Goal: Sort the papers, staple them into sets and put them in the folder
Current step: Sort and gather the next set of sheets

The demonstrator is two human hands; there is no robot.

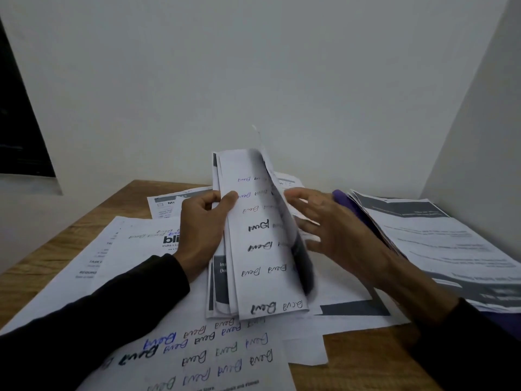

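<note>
1. Far left, a dark window (17, 114) sits in the pale wall above the wooden desk (48, 258), whose near half is spread with loose sheets (135, 244), several covered in repeated handwritten signatures; they appear fanned out so each can be read and sorted.

2. Nearest the camera, one signed sheet (203, 359) lies flat across the others with its writing upside down to the wearer.

3. The left hand (203, 230), in a dark sleeve, grips a bundle of papers (259, 244) and holds it up on edge above the desk, thumb pressed on the front page and fingers curled behind. That clamp seems meant to keep the pages squared while they are leafed through.

4. The bundle's right edge is blurred and one page stands lifted at the top, which suggests pages are being flicked; the sorting step looks to be under way, with stapling not yet begun. No stapler can be made out.

5. The right hand (335, 230) hovers just beside the bundle's loose edge, fingers spread apart and holding nothing, seemingly placed to catch or turn the next page.

6. Behind that hand, a purple folder (352, 207) lies under a stack of printed pages (439, 238) against the right wall. Whether the stack is inside the folder or merely resting on it cannot be told.
</note>
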